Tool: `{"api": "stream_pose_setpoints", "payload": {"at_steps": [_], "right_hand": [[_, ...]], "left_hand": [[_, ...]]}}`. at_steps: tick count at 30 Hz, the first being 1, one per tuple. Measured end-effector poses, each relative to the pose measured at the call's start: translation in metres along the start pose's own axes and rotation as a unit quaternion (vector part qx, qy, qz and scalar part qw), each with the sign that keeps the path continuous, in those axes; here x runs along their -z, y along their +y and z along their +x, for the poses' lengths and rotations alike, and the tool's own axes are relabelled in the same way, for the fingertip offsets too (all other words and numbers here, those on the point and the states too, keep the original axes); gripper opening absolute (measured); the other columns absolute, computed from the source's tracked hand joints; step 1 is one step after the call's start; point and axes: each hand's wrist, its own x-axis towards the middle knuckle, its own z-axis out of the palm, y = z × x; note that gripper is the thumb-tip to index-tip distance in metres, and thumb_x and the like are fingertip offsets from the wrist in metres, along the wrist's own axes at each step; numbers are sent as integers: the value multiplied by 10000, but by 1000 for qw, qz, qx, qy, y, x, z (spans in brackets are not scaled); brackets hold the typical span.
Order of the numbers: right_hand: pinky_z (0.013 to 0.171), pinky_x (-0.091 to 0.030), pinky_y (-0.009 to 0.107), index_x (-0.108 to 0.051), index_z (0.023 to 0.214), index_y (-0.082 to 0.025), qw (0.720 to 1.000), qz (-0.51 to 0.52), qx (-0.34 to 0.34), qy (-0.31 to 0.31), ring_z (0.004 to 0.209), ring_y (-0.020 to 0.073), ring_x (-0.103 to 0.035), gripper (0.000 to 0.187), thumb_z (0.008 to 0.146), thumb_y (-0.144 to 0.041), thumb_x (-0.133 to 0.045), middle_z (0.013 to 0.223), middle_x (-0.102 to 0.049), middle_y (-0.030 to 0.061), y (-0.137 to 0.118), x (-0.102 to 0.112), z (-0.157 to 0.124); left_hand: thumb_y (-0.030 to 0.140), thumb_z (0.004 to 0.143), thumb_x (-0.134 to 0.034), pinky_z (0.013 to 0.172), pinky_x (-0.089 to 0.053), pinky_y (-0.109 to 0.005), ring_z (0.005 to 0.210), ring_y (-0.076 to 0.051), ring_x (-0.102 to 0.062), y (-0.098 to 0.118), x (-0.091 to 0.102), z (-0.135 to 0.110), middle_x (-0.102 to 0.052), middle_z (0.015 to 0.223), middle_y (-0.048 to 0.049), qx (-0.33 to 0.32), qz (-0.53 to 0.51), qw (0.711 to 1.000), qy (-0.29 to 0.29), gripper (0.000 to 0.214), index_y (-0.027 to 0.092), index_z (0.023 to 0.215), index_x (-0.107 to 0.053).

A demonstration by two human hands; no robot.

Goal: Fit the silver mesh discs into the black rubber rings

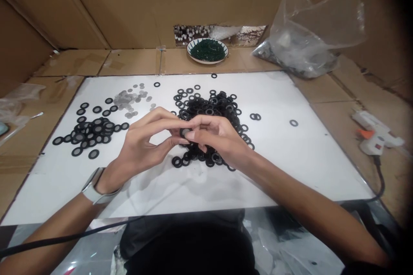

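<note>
Left hand (145,144) and right hand (217,137) met fingertip to fingertip, pinching one black ring (184,132) together. They held it just above the big ring pile (209,116) mid-board (306,159), so the supply sat within easy reach. A smaller ring pile (93,131) sat apart near the board's left edge.

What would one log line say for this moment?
left hand and right hand: pinching one ring together | below: ring pile | surface: white board

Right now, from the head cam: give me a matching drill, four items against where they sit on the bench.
Items:
1. big pile of black rings
2. grey discs
3. glue gun
4. bowl of green beads

Places:
A. right edge, on the cardboard
B. far side, beyond the white board
C. board centre, behind both hands
D. board's far left part

Pairs: 1-C, 2-D, 3-A, 4-B
</note>
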Motion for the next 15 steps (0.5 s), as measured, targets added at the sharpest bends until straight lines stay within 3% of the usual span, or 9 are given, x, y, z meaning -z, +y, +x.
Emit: {"api": "stream_pose_setpoints", "payload": {"at_steps": [10, 15], "right_hand": [[583, -393, 259, -797, 953, -200, 1000, -29, -5, 8, 657, 110, -522, 279, 901, -446, -917, 785, -661, -24, -5, -4, -2], [578, -397, 253, -773, 914, -188, 993, -79, 43, 74, 653, 106, -512, 266, 836, -352, -967, 741, -631, -39, -10, -4, -3]], "left_hand": [[287, 871, -988, 758, -676, -345, 862, -182, -748, 3, -10, -2, -772, 1030, -60, 58, -69, 995, 48, 378, 258, 1201, -806], [275, 1016, -842, 770, -657, -308, 866, -168, -756, 8, -3, 2, -774, 1011, -60, 138, -83, 986, 31, 113, 218, 1104, -799]]}}
